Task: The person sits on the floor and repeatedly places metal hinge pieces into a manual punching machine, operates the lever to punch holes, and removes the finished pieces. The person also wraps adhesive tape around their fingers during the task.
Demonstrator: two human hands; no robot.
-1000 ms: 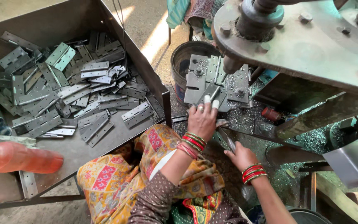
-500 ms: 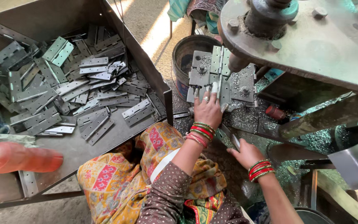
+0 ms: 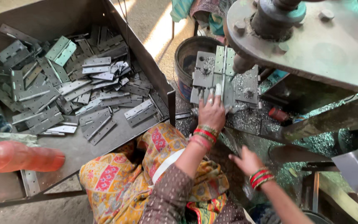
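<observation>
My left hand (image 3: pixel 212 113) rests on a grey steel hinge (image 3: pixel 224 76) that lies opened out on the drill fixture (image 3: pixel 245 89), fingertips pressing its near edge. The drill spindle (image 3: pixel 243 62) stands just above the hinge. Lower and nearer to me, my right hand (image 3: pixel 246 159) hovers with fingers spread and holds nothing, beside a slanted metal bar (image 3: pixel 231 139). Both wrists carry red and gold bangles. My patterned yellow clothing (image 3: pixel 154 166) fills the bottom middle.
A large metal tray (image 3: pixel 79 153) on the left holds several loose hinges (image 3: pixel 75 91). An orange bottle (image 3: pixel 21 157) lies at its near left edge. A rusty bucket (image 3: pixel 187 52) stands behind the fixture. Metal shavings (image 3: pixel 311 141) cover the machine base; the heavy machine head (image 3: pixel 311 37) overhangs at top right.
My left hand has slid a little further onto the hinge at the fixture. My right hand has dropped slightly and its fingers have spread apart.
</observation>
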